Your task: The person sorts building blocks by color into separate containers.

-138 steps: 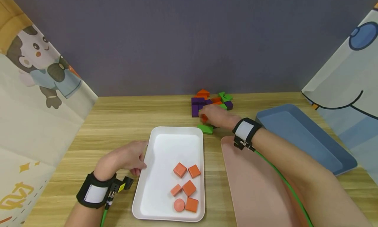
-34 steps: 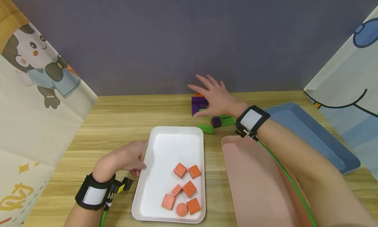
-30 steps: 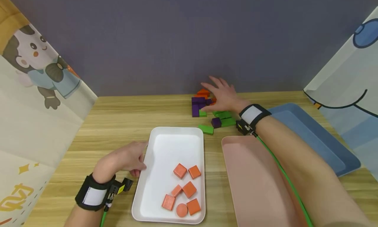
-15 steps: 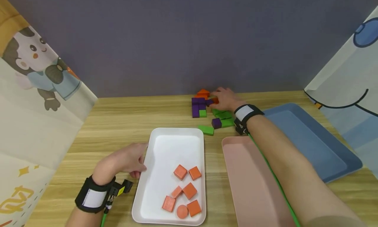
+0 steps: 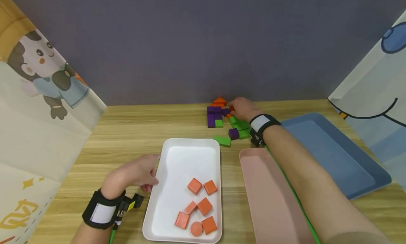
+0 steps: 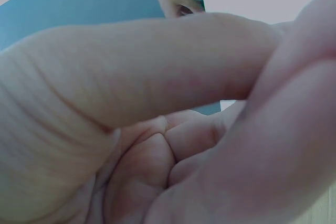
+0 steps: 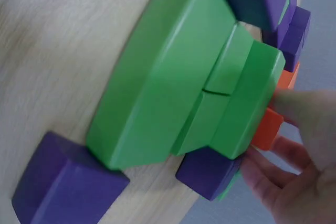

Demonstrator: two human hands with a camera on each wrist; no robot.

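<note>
My left hand [image 5: 134, 173] grips the left rim of a white tray [image 5: 180, 163], its thumb at the rim. Several orange blocks [image 5: 204, 206] and a round orange piece [image 5: 196, 229] lie in the tray's near half. At the back of the table, my right hand [image 5: 242, 108] reaches into a pile of coloured blocks. In the right wrist view its thumb and fingers pinch an orange block [image 7: 268, 128], partly hidden behind a green block [image 7: 251, 100]. Beside that hand are purple blocks [image 5: 211, 120] and an orange triangular block [image 5: 220, 101].
To the right of the white tray lies a pink tray [image 5: 269, 187], partly under my right forearm. A blue tray [image 5: 336, 159] stands farther right. One green block [image 5: 222, 141] lies just behind the white tray. A dark wall [image 5: 203, 46] closes off the back.
Another orange block has come to lie in the white tray. The right hand, spread wide over the pile a second ago, has lowered and closed on an orange block. The left hand stays put.
</note>
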